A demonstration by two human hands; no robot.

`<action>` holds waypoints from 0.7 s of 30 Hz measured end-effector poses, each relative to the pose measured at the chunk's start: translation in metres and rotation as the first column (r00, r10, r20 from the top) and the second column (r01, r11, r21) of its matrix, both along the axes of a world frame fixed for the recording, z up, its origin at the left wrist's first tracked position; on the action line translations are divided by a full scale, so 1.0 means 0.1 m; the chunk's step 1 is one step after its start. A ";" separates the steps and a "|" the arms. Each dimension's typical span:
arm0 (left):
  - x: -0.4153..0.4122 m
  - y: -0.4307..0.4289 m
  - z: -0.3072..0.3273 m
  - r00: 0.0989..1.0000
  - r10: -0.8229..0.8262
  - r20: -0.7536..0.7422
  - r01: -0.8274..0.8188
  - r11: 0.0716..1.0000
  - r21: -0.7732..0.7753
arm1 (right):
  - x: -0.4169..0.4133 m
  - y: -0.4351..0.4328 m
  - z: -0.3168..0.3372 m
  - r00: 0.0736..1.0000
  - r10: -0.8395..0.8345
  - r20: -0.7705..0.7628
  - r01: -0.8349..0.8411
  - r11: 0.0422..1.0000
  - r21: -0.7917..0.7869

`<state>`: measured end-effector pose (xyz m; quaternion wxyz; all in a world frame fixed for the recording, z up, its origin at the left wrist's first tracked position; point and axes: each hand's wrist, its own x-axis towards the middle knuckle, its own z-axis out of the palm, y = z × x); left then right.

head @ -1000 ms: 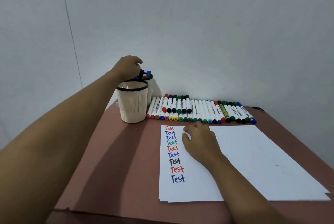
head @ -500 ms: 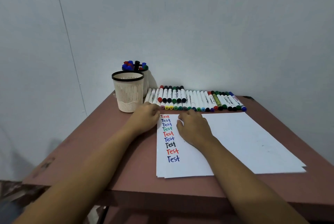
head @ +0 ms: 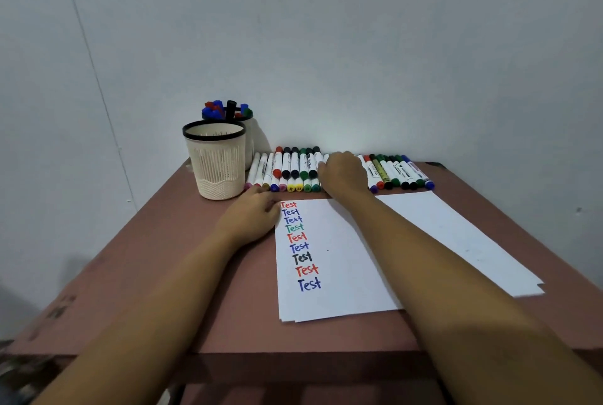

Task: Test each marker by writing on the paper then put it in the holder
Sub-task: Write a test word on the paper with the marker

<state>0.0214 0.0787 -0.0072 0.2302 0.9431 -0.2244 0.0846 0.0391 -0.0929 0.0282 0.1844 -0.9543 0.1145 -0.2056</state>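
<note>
Markers (head: pixel 225 109) stand in the rear holder (head: pixel 249 138), behind the mesh cup (head: pixel 217 166).

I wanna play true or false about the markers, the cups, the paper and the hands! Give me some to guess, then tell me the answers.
1. The right hand is over the row of markers lying on the table. True.
2. The paper shows nine "Test" words. True.
3. The left hand grips a marker. False: no marker shows in it; it rests at the paper's left edge.
4. Markers stand in the front cup. False: the standing markers are in the back holder.
5. The bottom word is green. False: it is blue.
</note>
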 end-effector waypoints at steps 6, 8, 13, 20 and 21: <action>0.03 0.00 -0.02 1.000 0.012 0.004 -0.012 1.000 0.008 | 0.19 -0.01 -0.10 0.988 -0.109 -0.112 0.109 0.994 -0.008; 0.04 -0.01 -0.03 1.000 0.013 -0.001 -0.013 1.000 0.007 | 0.22 0.00 -0.10 0.991 -0.098 -0.095 0.095 0.995 -0.026; 0.04 0.00 -0.03 1.000 0.005 -0.001 -0.005 1.000 -0.002 | 0.23 -0.04 -0.04 0.993 -0.120 -0.015 0.121 0.990 0.078; 0.02 -0.01 -0.03 0.997 -0.001 0.077 0.009 0.994 -0.108 | -0.10 -0.25 0.01 0.969 -0.107 0.221 -0.018 0.865 0.502; 0.00 -0.02 -0.03 0.994 -0.013 0.109 0.027 0.992 -0.124 | -0.19 -0.27 0.02 0.965 -0.101 0.240 -0.048 0.835 0.548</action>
